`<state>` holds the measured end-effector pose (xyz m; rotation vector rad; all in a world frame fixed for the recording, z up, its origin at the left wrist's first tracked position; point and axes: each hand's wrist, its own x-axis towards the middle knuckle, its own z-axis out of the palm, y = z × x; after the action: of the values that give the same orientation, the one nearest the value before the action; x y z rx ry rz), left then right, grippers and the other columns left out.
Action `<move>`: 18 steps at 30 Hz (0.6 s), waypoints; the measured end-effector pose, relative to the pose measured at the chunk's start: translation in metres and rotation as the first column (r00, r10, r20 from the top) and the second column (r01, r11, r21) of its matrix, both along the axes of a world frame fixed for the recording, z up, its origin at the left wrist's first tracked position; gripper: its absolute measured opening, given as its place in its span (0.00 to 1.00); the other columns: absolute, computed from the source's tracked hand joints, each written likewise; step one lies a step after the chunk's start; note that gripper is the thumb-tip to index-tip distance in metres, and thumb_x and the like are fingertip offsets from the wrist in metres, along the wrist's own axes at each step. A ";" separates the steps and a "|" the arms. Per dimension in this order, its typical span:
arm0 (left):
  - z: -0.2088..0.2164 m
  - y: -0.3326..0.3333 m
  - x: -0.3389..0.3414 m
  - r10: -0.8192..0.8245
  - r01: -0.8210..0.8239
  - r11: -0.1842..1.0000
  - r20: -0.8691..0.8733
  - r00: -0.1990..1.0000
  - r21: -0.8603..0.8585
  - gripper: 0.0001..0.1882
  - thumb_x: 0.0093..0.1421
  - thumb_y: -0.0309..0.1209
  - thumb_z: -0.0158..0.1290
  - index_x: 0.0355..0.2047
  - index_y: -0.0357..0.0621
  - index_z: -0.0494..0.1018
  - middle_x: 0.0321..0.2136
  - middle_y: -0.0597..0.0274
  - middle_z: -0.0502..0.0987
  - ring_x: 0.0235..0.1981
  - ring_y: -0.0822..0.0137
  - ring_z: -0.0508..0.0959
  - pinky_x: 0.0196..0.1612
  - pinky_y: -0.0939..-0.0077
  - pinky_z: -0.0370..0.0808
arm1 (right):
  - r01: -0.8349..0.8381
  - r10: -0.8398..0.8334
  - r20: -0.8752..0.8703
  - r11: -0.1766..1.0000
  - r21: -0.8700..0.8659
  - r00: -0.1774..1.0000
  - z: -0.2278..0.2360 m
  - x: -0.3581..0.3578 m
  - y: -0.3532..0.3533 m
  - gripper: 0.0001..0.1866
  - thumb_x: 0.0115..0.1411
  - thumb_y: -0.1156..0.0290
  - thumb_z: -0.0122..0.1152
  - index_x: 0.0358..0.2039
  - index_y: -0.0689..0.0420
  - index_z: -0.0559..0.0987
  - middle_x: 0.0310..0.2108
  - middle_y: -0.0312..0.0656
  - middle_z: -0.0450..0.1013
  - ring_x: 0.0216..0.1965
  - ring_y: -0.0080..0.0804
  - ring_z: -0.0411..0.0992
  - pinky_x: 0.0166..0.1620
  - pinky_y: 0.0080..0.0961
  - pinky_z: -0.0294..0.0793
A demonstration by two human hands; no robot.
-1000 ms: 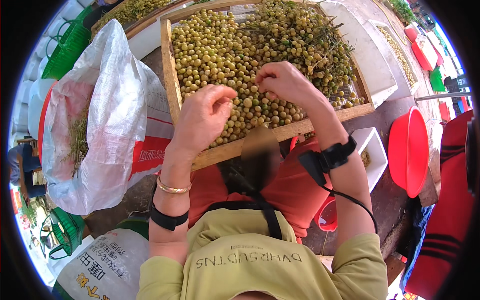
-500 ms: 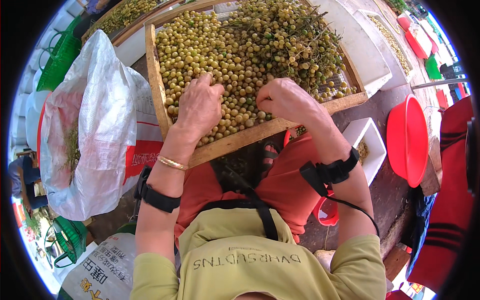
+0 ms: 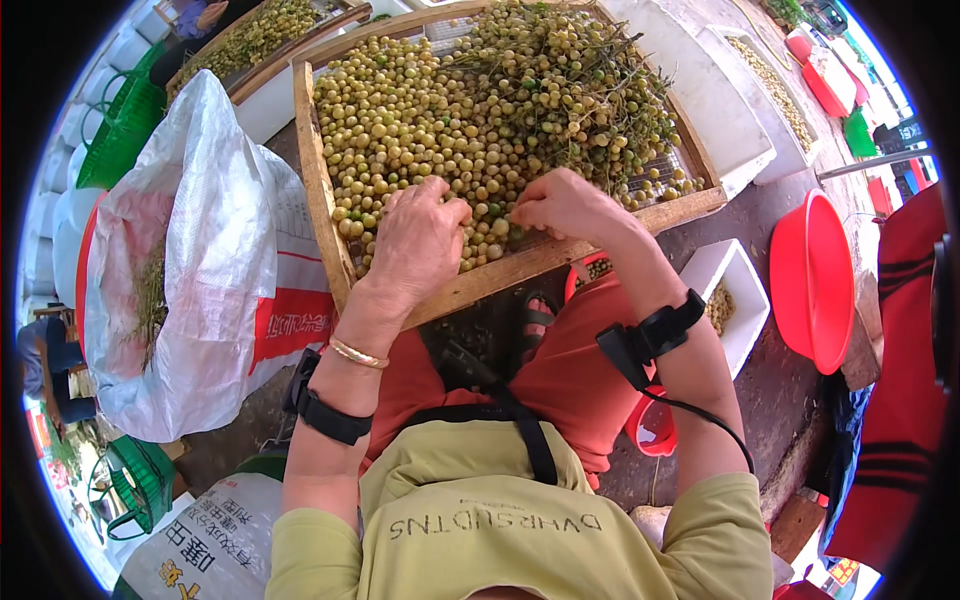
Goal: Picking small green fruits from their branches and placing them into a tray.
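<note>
A wooden-framed mesh tray [image 3: 470, 290] holds loose, small round yellow-green fruits [image 3: 400, 130]. At its far right lies a heap of the same fruits still on twigs [image 3: 570, 90]. My left hand [image 3: 420, 235], with a bangle at the wrist, is curled over loose fruits near the tray's front edge. Its fingertips are mostly hidden behind the hand. Just to the right, my right hand [image 3: 572, 205] has its fingers pinched together low over the fruits by the front rail. Whatever the fingers of either hand hold is too hidden to make out.
Left of the tray stands a large white woven sack [image 3: 200, 270] with twigs inside. On the right are a white foam box [image 3: 740, 310] with some fruits, a red basin [image 3: 815, 285] and long white bins [image 3: 765, 90]. A small red container [image 3: 655, 425] is by my leg.
My left hand has shifted right and slightly nearer, closer to the right hand. The right hand has moved only a little. Fewer fruits lie along the tray's near left edge.
</note>
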<state>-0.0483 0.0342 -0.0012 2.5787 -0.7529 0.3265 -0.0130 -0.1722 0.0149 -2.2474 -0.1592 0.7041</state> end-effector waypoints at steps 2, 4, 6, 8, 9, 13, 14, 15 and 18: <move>-0.003 -0.006 0.000 -0.038 0.036 0.997 -0.021 0.999 -0.072 0.07 0.47 0.23 0.51 0.29 0.40 0.74 0.36 0.50 0.71 0.40 0.53 0.71 0.43 0.63 0.68 | 0.216 -0.178 -0.154 0.935 0.283 0.972 0.001 -0.001 -0.007 0.12 0.54 0.66 0.57 0.32 0.62 0.77 0.17 0.36 0.67 0.16 0.19 0.63 0.18 0.17 0.61; -0.004 -0.010 0.001 -0.054 0.050 0.993 -0.039 0.998 -0.105 0.08 0.47 0.23 0.51 0.30 0.39 0.74 0.37 0.50 0.70 0.40 0.52 0.71 0.43 0.63 0.68 | 0.371 -0.253 -0.280 0.745 0.555 0.926 0.001 -0.006 -0.019 0.11 0.55 0.67 0.55 0.34 0.62 0.76 0.18 0.33 0.66 0.15 0.15 0.61 0.16 0.13 0.57; -0.005 -0.020 0.004 -0.070 0.064 0.992 -0.056 0.996 -0.108 0.09 0.47 0.22 0.51 0.31 0.39 0.74 0.37 0.49 0.70 0.40 0.51 0.71 0.43 0.63 0.69 | 0.441 -0.239 -0.373 0.565 0.697 0.897 0.013 -0.021 -0.043 0.11 0.57 0.72 0.53 0.37 0.64 0.74 0.25 0.37 0.67 0.20 0.21 0.64 0.20 0.11 0.61; -0.001 -0.030 0.005 -0.097 0.087 0.991 -0.095 0.991 -0.105 0.10 0.46 0.23 0.52 0.32 0.39 0.74 0.38 0.47 0.70 0.42 0.50 0.70 0.45 0.62 0.68 | 0.486 -0.260 -0.416 0.341 0.805 0.871 0.020 -0.047 -0.072 0.10 0.56 0.74 0.52 0.37 0.65 0.73 0.29 0.39 0.68 0.25 0.23 0.67 0.22 0.11 0.64; -0.001 -0.035 0.006 -0.123 0.114 0.989 -0.099 0.987 -0.094 0.10 0.46 0.23 0.53 0.32 0.39 0.74 0.39 0.47 0.70 0.42 0.50 0.70 0.45 0.62 0.68 | 0.415 -0.163 -0.385 0.243 0.877 0.909 0.014 -0.058 -0.094 0.12 0.56 0.74 0.51 0.42 0.64 0.71 0.35 0.43 0.67 0.32 0.29 0.68 0.27 0.14 0.69; -0.007 -0.045 0.006 -0.184 0.181 0.983 -0.125 0.975 -0.036 0.10 0.45 0.23 0.54 0.31 0.38 0.74 0.41 0.46 0.69 0.44 0.49 0.69 0.47 0.61 0.67 | 0.390 -0.412 -0.368 -0.035 0.920 0.834 -0.014 -0.118 -0.157 0.18 0.58 0.69 0.51 0.46 0.65 0.69 0.45 0.50 0.66 0.43 0.40 0.68 0.39 0.23 0.72; -0.010 -0.045 0.006 -0.169 0.170 0.985 -0.123 0.978 -0.003 0.10 0.45 0.23 0.55 0.31 0.38 0.74 0.42 0.47 0.68 0.44 0.50 0.69 0.47 0.61 0.66 | 0.458 -0.527 -0.427 -0.079 0.885 0.735 -0.027 -0.134 -0.169 0.24 0.60 0.60 0.50 0.49 0.67 0.67 0.47 0.53 0.64 0.49 0.46 0.65 0.48 0.30 0.70; -0.009 -0.047 0.006 -0.174 0.175 0.985 -0.132 0.976 -0.007 0.10 0.45 0.23 0.55 0.31 0.38 0.74 0.43 0.46 0.68 0.45 0.49 0.69 0.48 0.61 0.66 | 0.468 -0.536 -0.505 -0.217 0.857 0.677 -0.037 -0.152 -0.179 0.27 0.60 0.56 0.48 0.49 0.68 0.66 0.49 0.56 0.63 0.52 0.49 0.62 0.52 0.34 0.67; -0.009 -0.051 0.005 -0.175 0.179 0.984 -0.162 0.971 0.015 0.09 0.46 0.22 0.54 0.31 0.37 0.74 0.45 0.44 0.67 0.48 0.48 0.67 0.51 0.61 0.64 | 0.438 -0.529 -0.626 -0.448 0.779 0.573 -0.061 -0.187 -0.195 0.32 0.60 0.49 0.45 0.50 0.68 0.65 0.50 0.59 0.61 0.54 0.54 0.60 0.55 0.41 0.64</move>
<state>-0.0432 -0.0167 -0.0099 2.5051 -0.9254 0.0516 -0.2004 -0.3671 -0.0458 -0.4611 0.3330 -0.2102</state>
